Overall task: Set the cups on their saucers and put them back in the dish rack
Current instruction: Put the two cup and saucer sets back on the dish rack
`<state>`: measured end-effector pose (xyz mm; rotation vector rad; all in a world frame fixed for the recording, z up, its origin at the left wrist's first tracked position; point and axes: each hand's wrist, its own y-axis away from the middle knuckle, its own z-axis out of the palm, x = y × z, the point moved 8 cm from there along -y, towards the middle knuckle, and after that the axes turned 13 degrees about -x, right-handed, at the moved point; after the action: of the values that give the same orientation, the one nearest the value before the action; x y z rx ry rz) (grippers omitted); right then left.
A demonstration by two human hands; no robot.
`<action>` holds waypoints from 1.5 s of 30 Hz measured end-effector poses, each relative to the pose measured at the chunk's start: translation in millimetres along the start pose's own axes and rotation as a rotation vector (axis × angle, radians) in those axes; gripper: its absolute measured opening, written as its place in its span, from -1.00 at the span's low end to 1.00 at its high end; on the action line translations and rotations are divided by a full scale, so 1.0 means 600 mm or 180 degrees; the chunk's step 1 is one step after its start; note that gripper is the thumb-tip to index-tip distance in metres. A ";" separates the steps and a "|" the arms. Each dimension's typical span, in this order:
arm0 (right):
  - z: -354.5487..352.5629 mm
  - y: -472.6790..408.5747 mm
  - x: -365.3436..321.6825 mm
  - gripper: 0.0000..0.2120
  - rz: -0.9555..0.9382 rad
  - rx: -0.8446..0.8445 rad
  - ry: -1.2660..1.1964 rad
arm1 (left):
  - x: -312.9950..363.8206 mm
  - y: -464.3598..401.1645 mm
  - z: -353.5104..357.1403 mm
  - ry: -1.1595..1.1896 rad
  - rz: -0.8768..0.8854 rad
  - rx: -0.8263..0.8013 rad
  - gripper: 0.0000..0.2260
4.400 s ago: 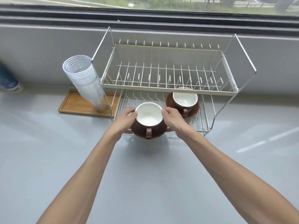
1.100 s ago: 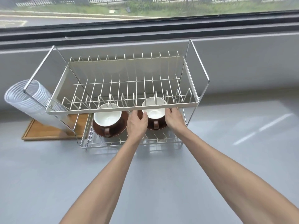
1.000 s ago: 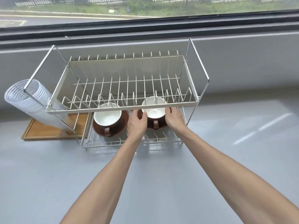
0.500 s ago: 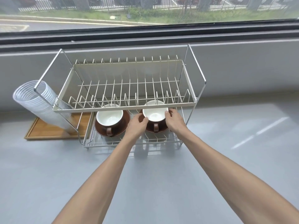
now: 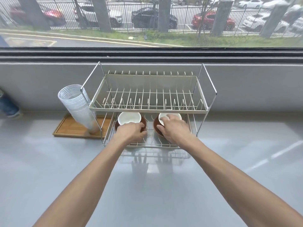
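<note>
Brown cups, white inside, upright on saucers in rack's (image 5: 148, 109) lower tier. Left hand (image 5: 130, 132) fingers curled over left cup (image 5: 129, 118); right hand (image 5: 173, 128) fingers cupped on right cup (image 5: 170, 115). Handles hidden, direction unclear.

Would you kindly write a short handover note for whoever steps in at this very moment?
Left hand: on the near side of the left cup and its saucer; grip cannot be told.
Right hand: over the right cup, a finger on its rim; saucer beneath.
Both sets sit on the dish rack lower tier; the upper tier holds nothing.
Done: cups on saucers, both in the rack.
Left: probably only letting go and drawing the hands back.
</note>
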<state>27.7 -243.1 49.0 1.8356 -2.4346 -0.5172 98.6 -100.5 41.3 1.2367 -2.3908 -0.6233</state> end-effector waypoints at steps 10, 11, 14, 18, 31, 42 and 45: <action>0.003 -0.023 -0.096 -0.47 -0.0376 0.0214 -0.0463 | -0.103 0.047 -0.012 -0.0211 -0.0322 0.1398 -0.48; 0.005 -0.027 -0.101 -0.49 -0.0379 0.0265 -0.0520 | -0.113 0.045 -0.005 -0.0164 -0.0360 0.1443 -0.47; 0.016 -0.040 -0.113 -0.52 -0.0390 0.0370 -0.0620 | -0.129 0.036 0.013 -0.0050 -0.0317 0.1637 -0.46; 0.043 -0.075 -0.114 -0.52 -0.0257 0.0312 -0.1448 | -0.151 0.010 0.025 0.0658 -0.0303 0.1701 -0.48; 0.104 -0.147 -0.109 -0.56 0.0077 -0.0157 -0.2493 | -0.186 -0.078 0.033 0.2351 -0.0499 0.1408 -0.76; 0.109 -0.141 -0.106 -0.69 0.0103 -0.0105 -0.2766 | -0.186 -0.076 0.044 0.2586 -0.0367 0.1462 -0.64; 0.113 -0.138 -0.103 -0.67 0.0093 -0.0128 -0.2804 | -0.186 -0.080 0.050 0.2587 -0.0388 0.1359 -0.60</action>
<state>106.6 -189.0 -29.3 1.7833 -2.8581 -1.6471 175.8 -26.1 -23.7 1.4404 -1.7886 0.3496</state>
